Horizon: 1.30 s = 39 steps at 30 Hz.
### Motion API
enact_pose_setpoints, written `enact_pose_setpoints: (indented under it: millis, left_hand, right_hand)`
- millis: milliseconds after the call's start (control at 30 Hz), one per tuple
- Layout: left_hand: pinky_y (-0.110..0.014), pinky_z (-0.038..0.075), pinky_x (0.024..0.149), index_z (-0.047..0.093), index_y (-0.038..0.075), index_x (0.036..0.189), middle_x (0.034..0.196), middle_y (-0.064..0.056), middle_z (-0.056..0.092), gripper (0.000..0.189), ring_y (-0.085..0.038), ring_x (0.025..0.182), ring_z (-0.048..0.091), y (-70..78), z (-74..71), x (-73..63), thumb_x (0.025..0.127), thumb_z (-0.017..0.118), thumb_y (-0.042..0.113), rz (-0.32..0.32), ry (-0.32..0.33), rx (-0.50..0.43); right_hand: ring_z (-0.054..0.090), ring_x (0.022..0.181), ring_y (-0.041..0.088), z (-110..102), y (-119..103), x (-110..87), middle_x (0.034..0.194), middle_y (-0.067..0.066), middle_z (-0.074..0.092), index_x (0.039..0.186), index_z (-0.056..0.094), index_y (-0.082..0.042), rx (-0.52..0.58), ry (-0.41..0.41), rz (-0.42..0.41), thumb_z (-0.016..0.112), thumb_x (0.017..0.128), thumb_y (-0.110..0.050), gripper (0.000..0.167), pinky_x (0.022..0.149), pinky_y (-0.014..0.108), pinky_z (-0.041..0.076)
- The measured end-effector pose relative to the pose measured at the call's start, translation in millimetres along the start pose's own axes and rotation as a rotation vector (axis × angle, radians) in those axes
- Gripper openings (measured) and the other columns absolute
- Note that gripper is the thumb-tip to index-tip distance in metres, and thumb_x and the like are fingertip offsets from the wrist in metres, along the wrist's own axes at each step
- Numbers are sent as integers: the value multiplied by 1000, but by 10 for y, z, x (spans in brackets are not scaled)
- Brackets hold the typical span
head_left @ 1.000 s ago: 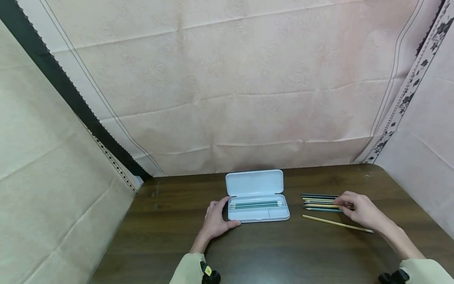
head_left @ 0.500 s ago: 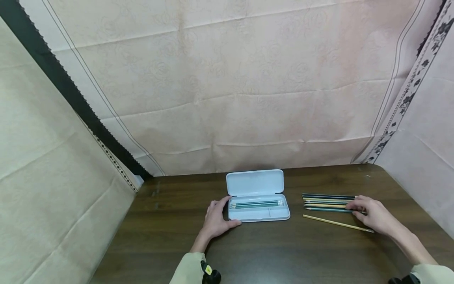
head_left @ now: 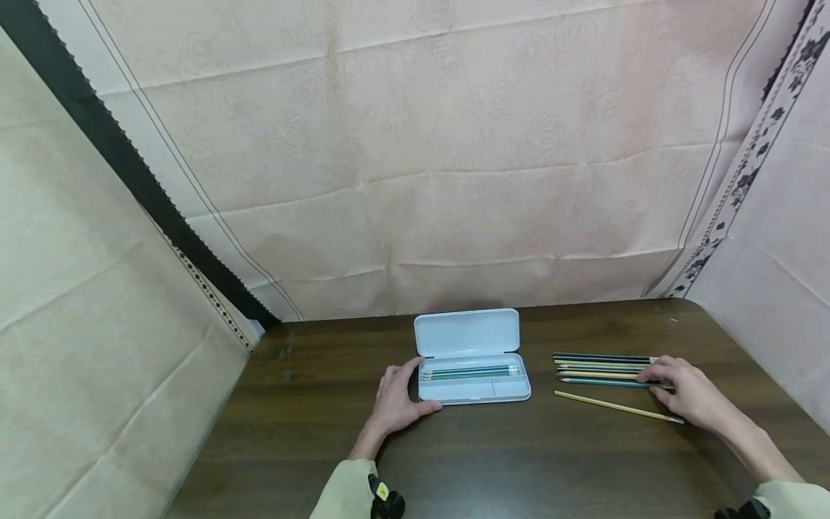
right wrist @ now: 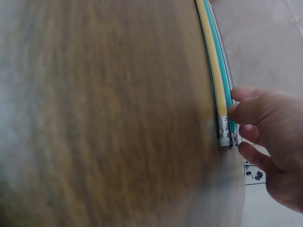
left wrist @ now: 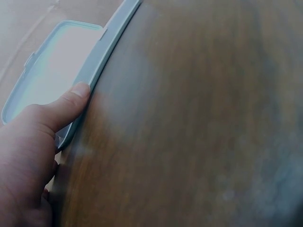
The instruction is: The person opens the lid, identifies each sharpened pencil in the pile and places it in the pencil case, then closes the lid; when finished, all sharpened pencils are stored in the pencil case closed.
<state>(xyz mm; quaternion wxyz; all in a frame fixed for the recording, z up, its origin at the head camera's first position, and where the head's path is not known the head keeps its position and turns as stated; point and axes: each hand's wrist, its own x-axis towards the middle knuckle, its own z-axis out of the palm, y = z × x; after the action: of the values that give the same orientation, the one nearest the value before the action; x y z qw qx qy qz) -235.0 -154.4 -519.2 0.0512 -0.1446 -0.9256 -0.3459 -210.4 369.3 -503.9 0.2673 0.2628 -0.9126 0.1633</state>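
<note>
A light blue pencil case (head_left: 467, 333) stands with its lid raised, several green pencils (head_left: 470, 373) in its back compartment. My left hand (head_left: 394, 405) holds the case's left end, thumb along the front edge and fingers at the back corner. In the left wrist view, the thumb (left wrist: 71, 105) presses the front wall. To the right lies a row of dark, green and yellow pencils (head_left: 599, 366). My right hand (head_left: 687, 393) pinches at their eraser ends. In the right wrist view, its thumb and forefinger are at the green pencil (right wrist: 220, 52) nearest me in the row.
A single yellow pencil (head_left: 616, 407) lies slantwise in front of the row. The brown wooden table (head_left: 493, 461) meets a pale cloth backdrop (head_left: 415, 180) at its far edge. Cloth walls also rise at left and right.
My right hand has slid rightward along the row to the pencils' eraser ends, then stayed almost still. The left hand and the case have not visibly moved.
</note>
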Motion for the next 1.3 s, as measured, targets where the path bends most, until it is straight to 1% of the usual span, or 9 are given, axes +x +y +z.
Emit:
enact_pose_setpoints:
  millis: [100,267,400,533,733,833,1100,1300]
  left_hand:
    - [-51,40,95,45,17,150,133,-9,52,93,-27,118,41,1,1,3,74,84,54,-5,-4,-6]
    - [-50,39,95,44,17,150,135,-8,54,93,-26,118,41,-9,10,4,75,84,53,1,-9,3]
    - [-49,38,96,44,18,150,136,-6,55,92,-25,118,41,-11,13,0,75,84,52,8,-7,8]
    - [-50,38,96,44,18,150,138,-5,54,92,-25,118,41,-9,11,-1,75,84,53,12,0,7]
    - [-50,38,95,45,16,150,137,-5,55,93,-25,117,42,-15,12,3,74,84,53,19,3,9]
    - [-50,38,95,45,16,150,137,-5,55,93,-25,117,42,-19,14,-2,74,84,53,16,1,10]
    - [-51,38,94,45,16,150,135,-7,55,93,-25,117,42,-19,8,0,74,84,53,8,2,3]
    - [-50,39,95,45,19,150,134,-6,53,92,-25,117,42,-18,9,5,74,84,54,-5,-5,1]
  right_hand:
    - [60,84,23,7,-2,2,92,-3,63,87,73,-20,-7,-14,0,85,60,10,42,69,42,46]
    - [59,79,15,14,4,18,88,-6,62,86,71,-19,3,-22,-12,85,59,12,43,64,39,48]
    - [59,76,12,8,9,32,85,-7,61,84,70,-19,13,-36,-7,86,59,12,43,63,38,49]
    - [59,74,11,-9,8,35,84,-9,60,84,70,-20,7,-70,-1,85,61,13,43,62,37,49]
    - [57,73,8,-26,-13,25,84,-10,59,86,69,-19,16,-138,21,82,66,12,39,60,36,48]
    - [53,72,5,-13,-18,15,83,-11,57,86,69,-19,20,-146,24,80,67,14,39,59,34,46]
    - [49,72,3,33,-19,-23,82,-11,54,85,66,-18,18,-123,12,79,65,19,43,59,33,45]
    - [49,72,1,27,-33,8,82,-12,54,85,66,-17,30,-62,-31,80,63,19,45,58,32,45]
